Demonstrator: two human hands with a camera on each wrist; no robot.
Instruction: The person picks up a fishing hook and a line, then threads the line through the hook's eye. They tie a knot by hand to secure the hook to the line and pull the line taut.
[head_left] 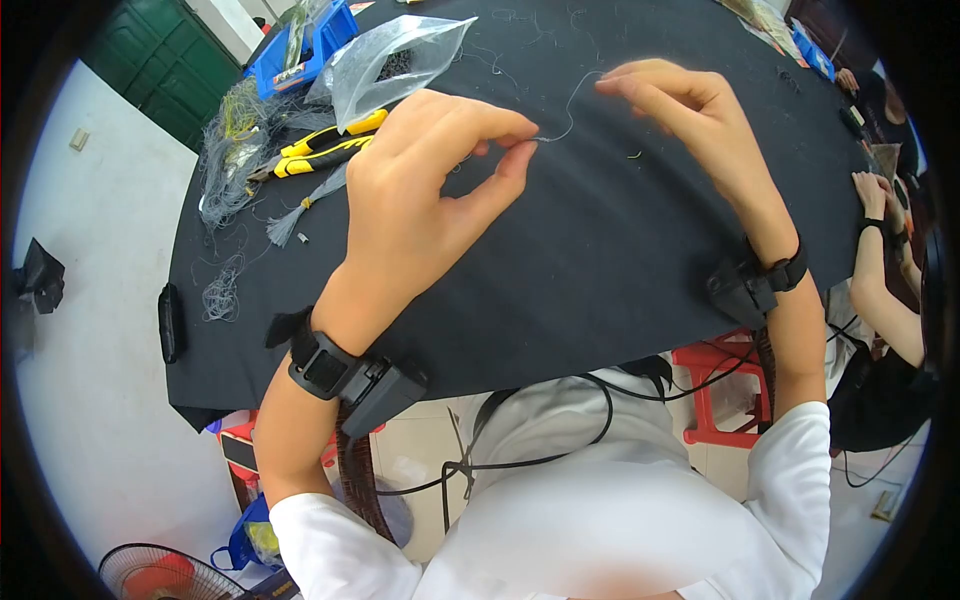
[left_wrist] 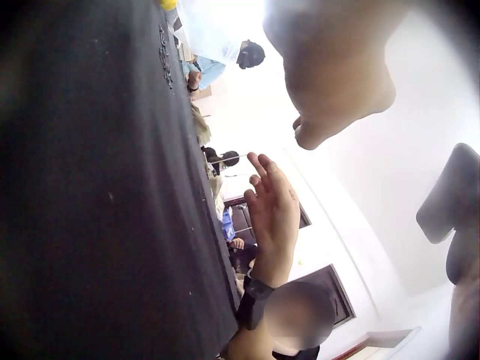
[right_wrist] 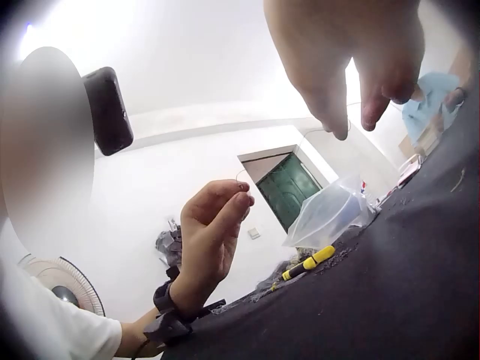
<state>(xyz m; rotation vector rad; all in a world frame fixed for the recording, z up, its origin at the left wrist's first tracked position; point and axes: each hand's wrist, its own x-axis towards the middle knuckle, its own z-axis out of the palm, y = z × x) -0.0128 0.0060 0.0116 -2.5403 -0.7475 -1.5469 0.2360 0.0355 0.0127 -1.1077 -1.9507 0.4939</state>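
A thin grey wire (head_left: 571, 108) arcs above the black tablecloth (head_left: 600, 260) between my two hands. My left hand (head_left: 524, 140) pinches one end between thumb and forefinger. My right hand (head_left: 610, 82) pinches the other end, a little farther out and to the right. In the right wrist view the left hand (right_wrist: 238, 191) is raised with the wire's tip in its pinch, and the right hand's fingertips (right_wrist: 337, 124) hang at the top. The left wrist view shows the right hand (left_wrist: 259, 169) lifted beside the table's edge.
A clear plastic bag (head_left: 395, 60), yellow-handled pliers (head_left: 325, 150), a blue bin (head_left: 310, 40) and tangled wire bundles (head_left: 235, 150) lie at the far left. Another person's hands (head_left: 880, 230) work at the right edge. A red stool (head_left: 720, 390) stands below.
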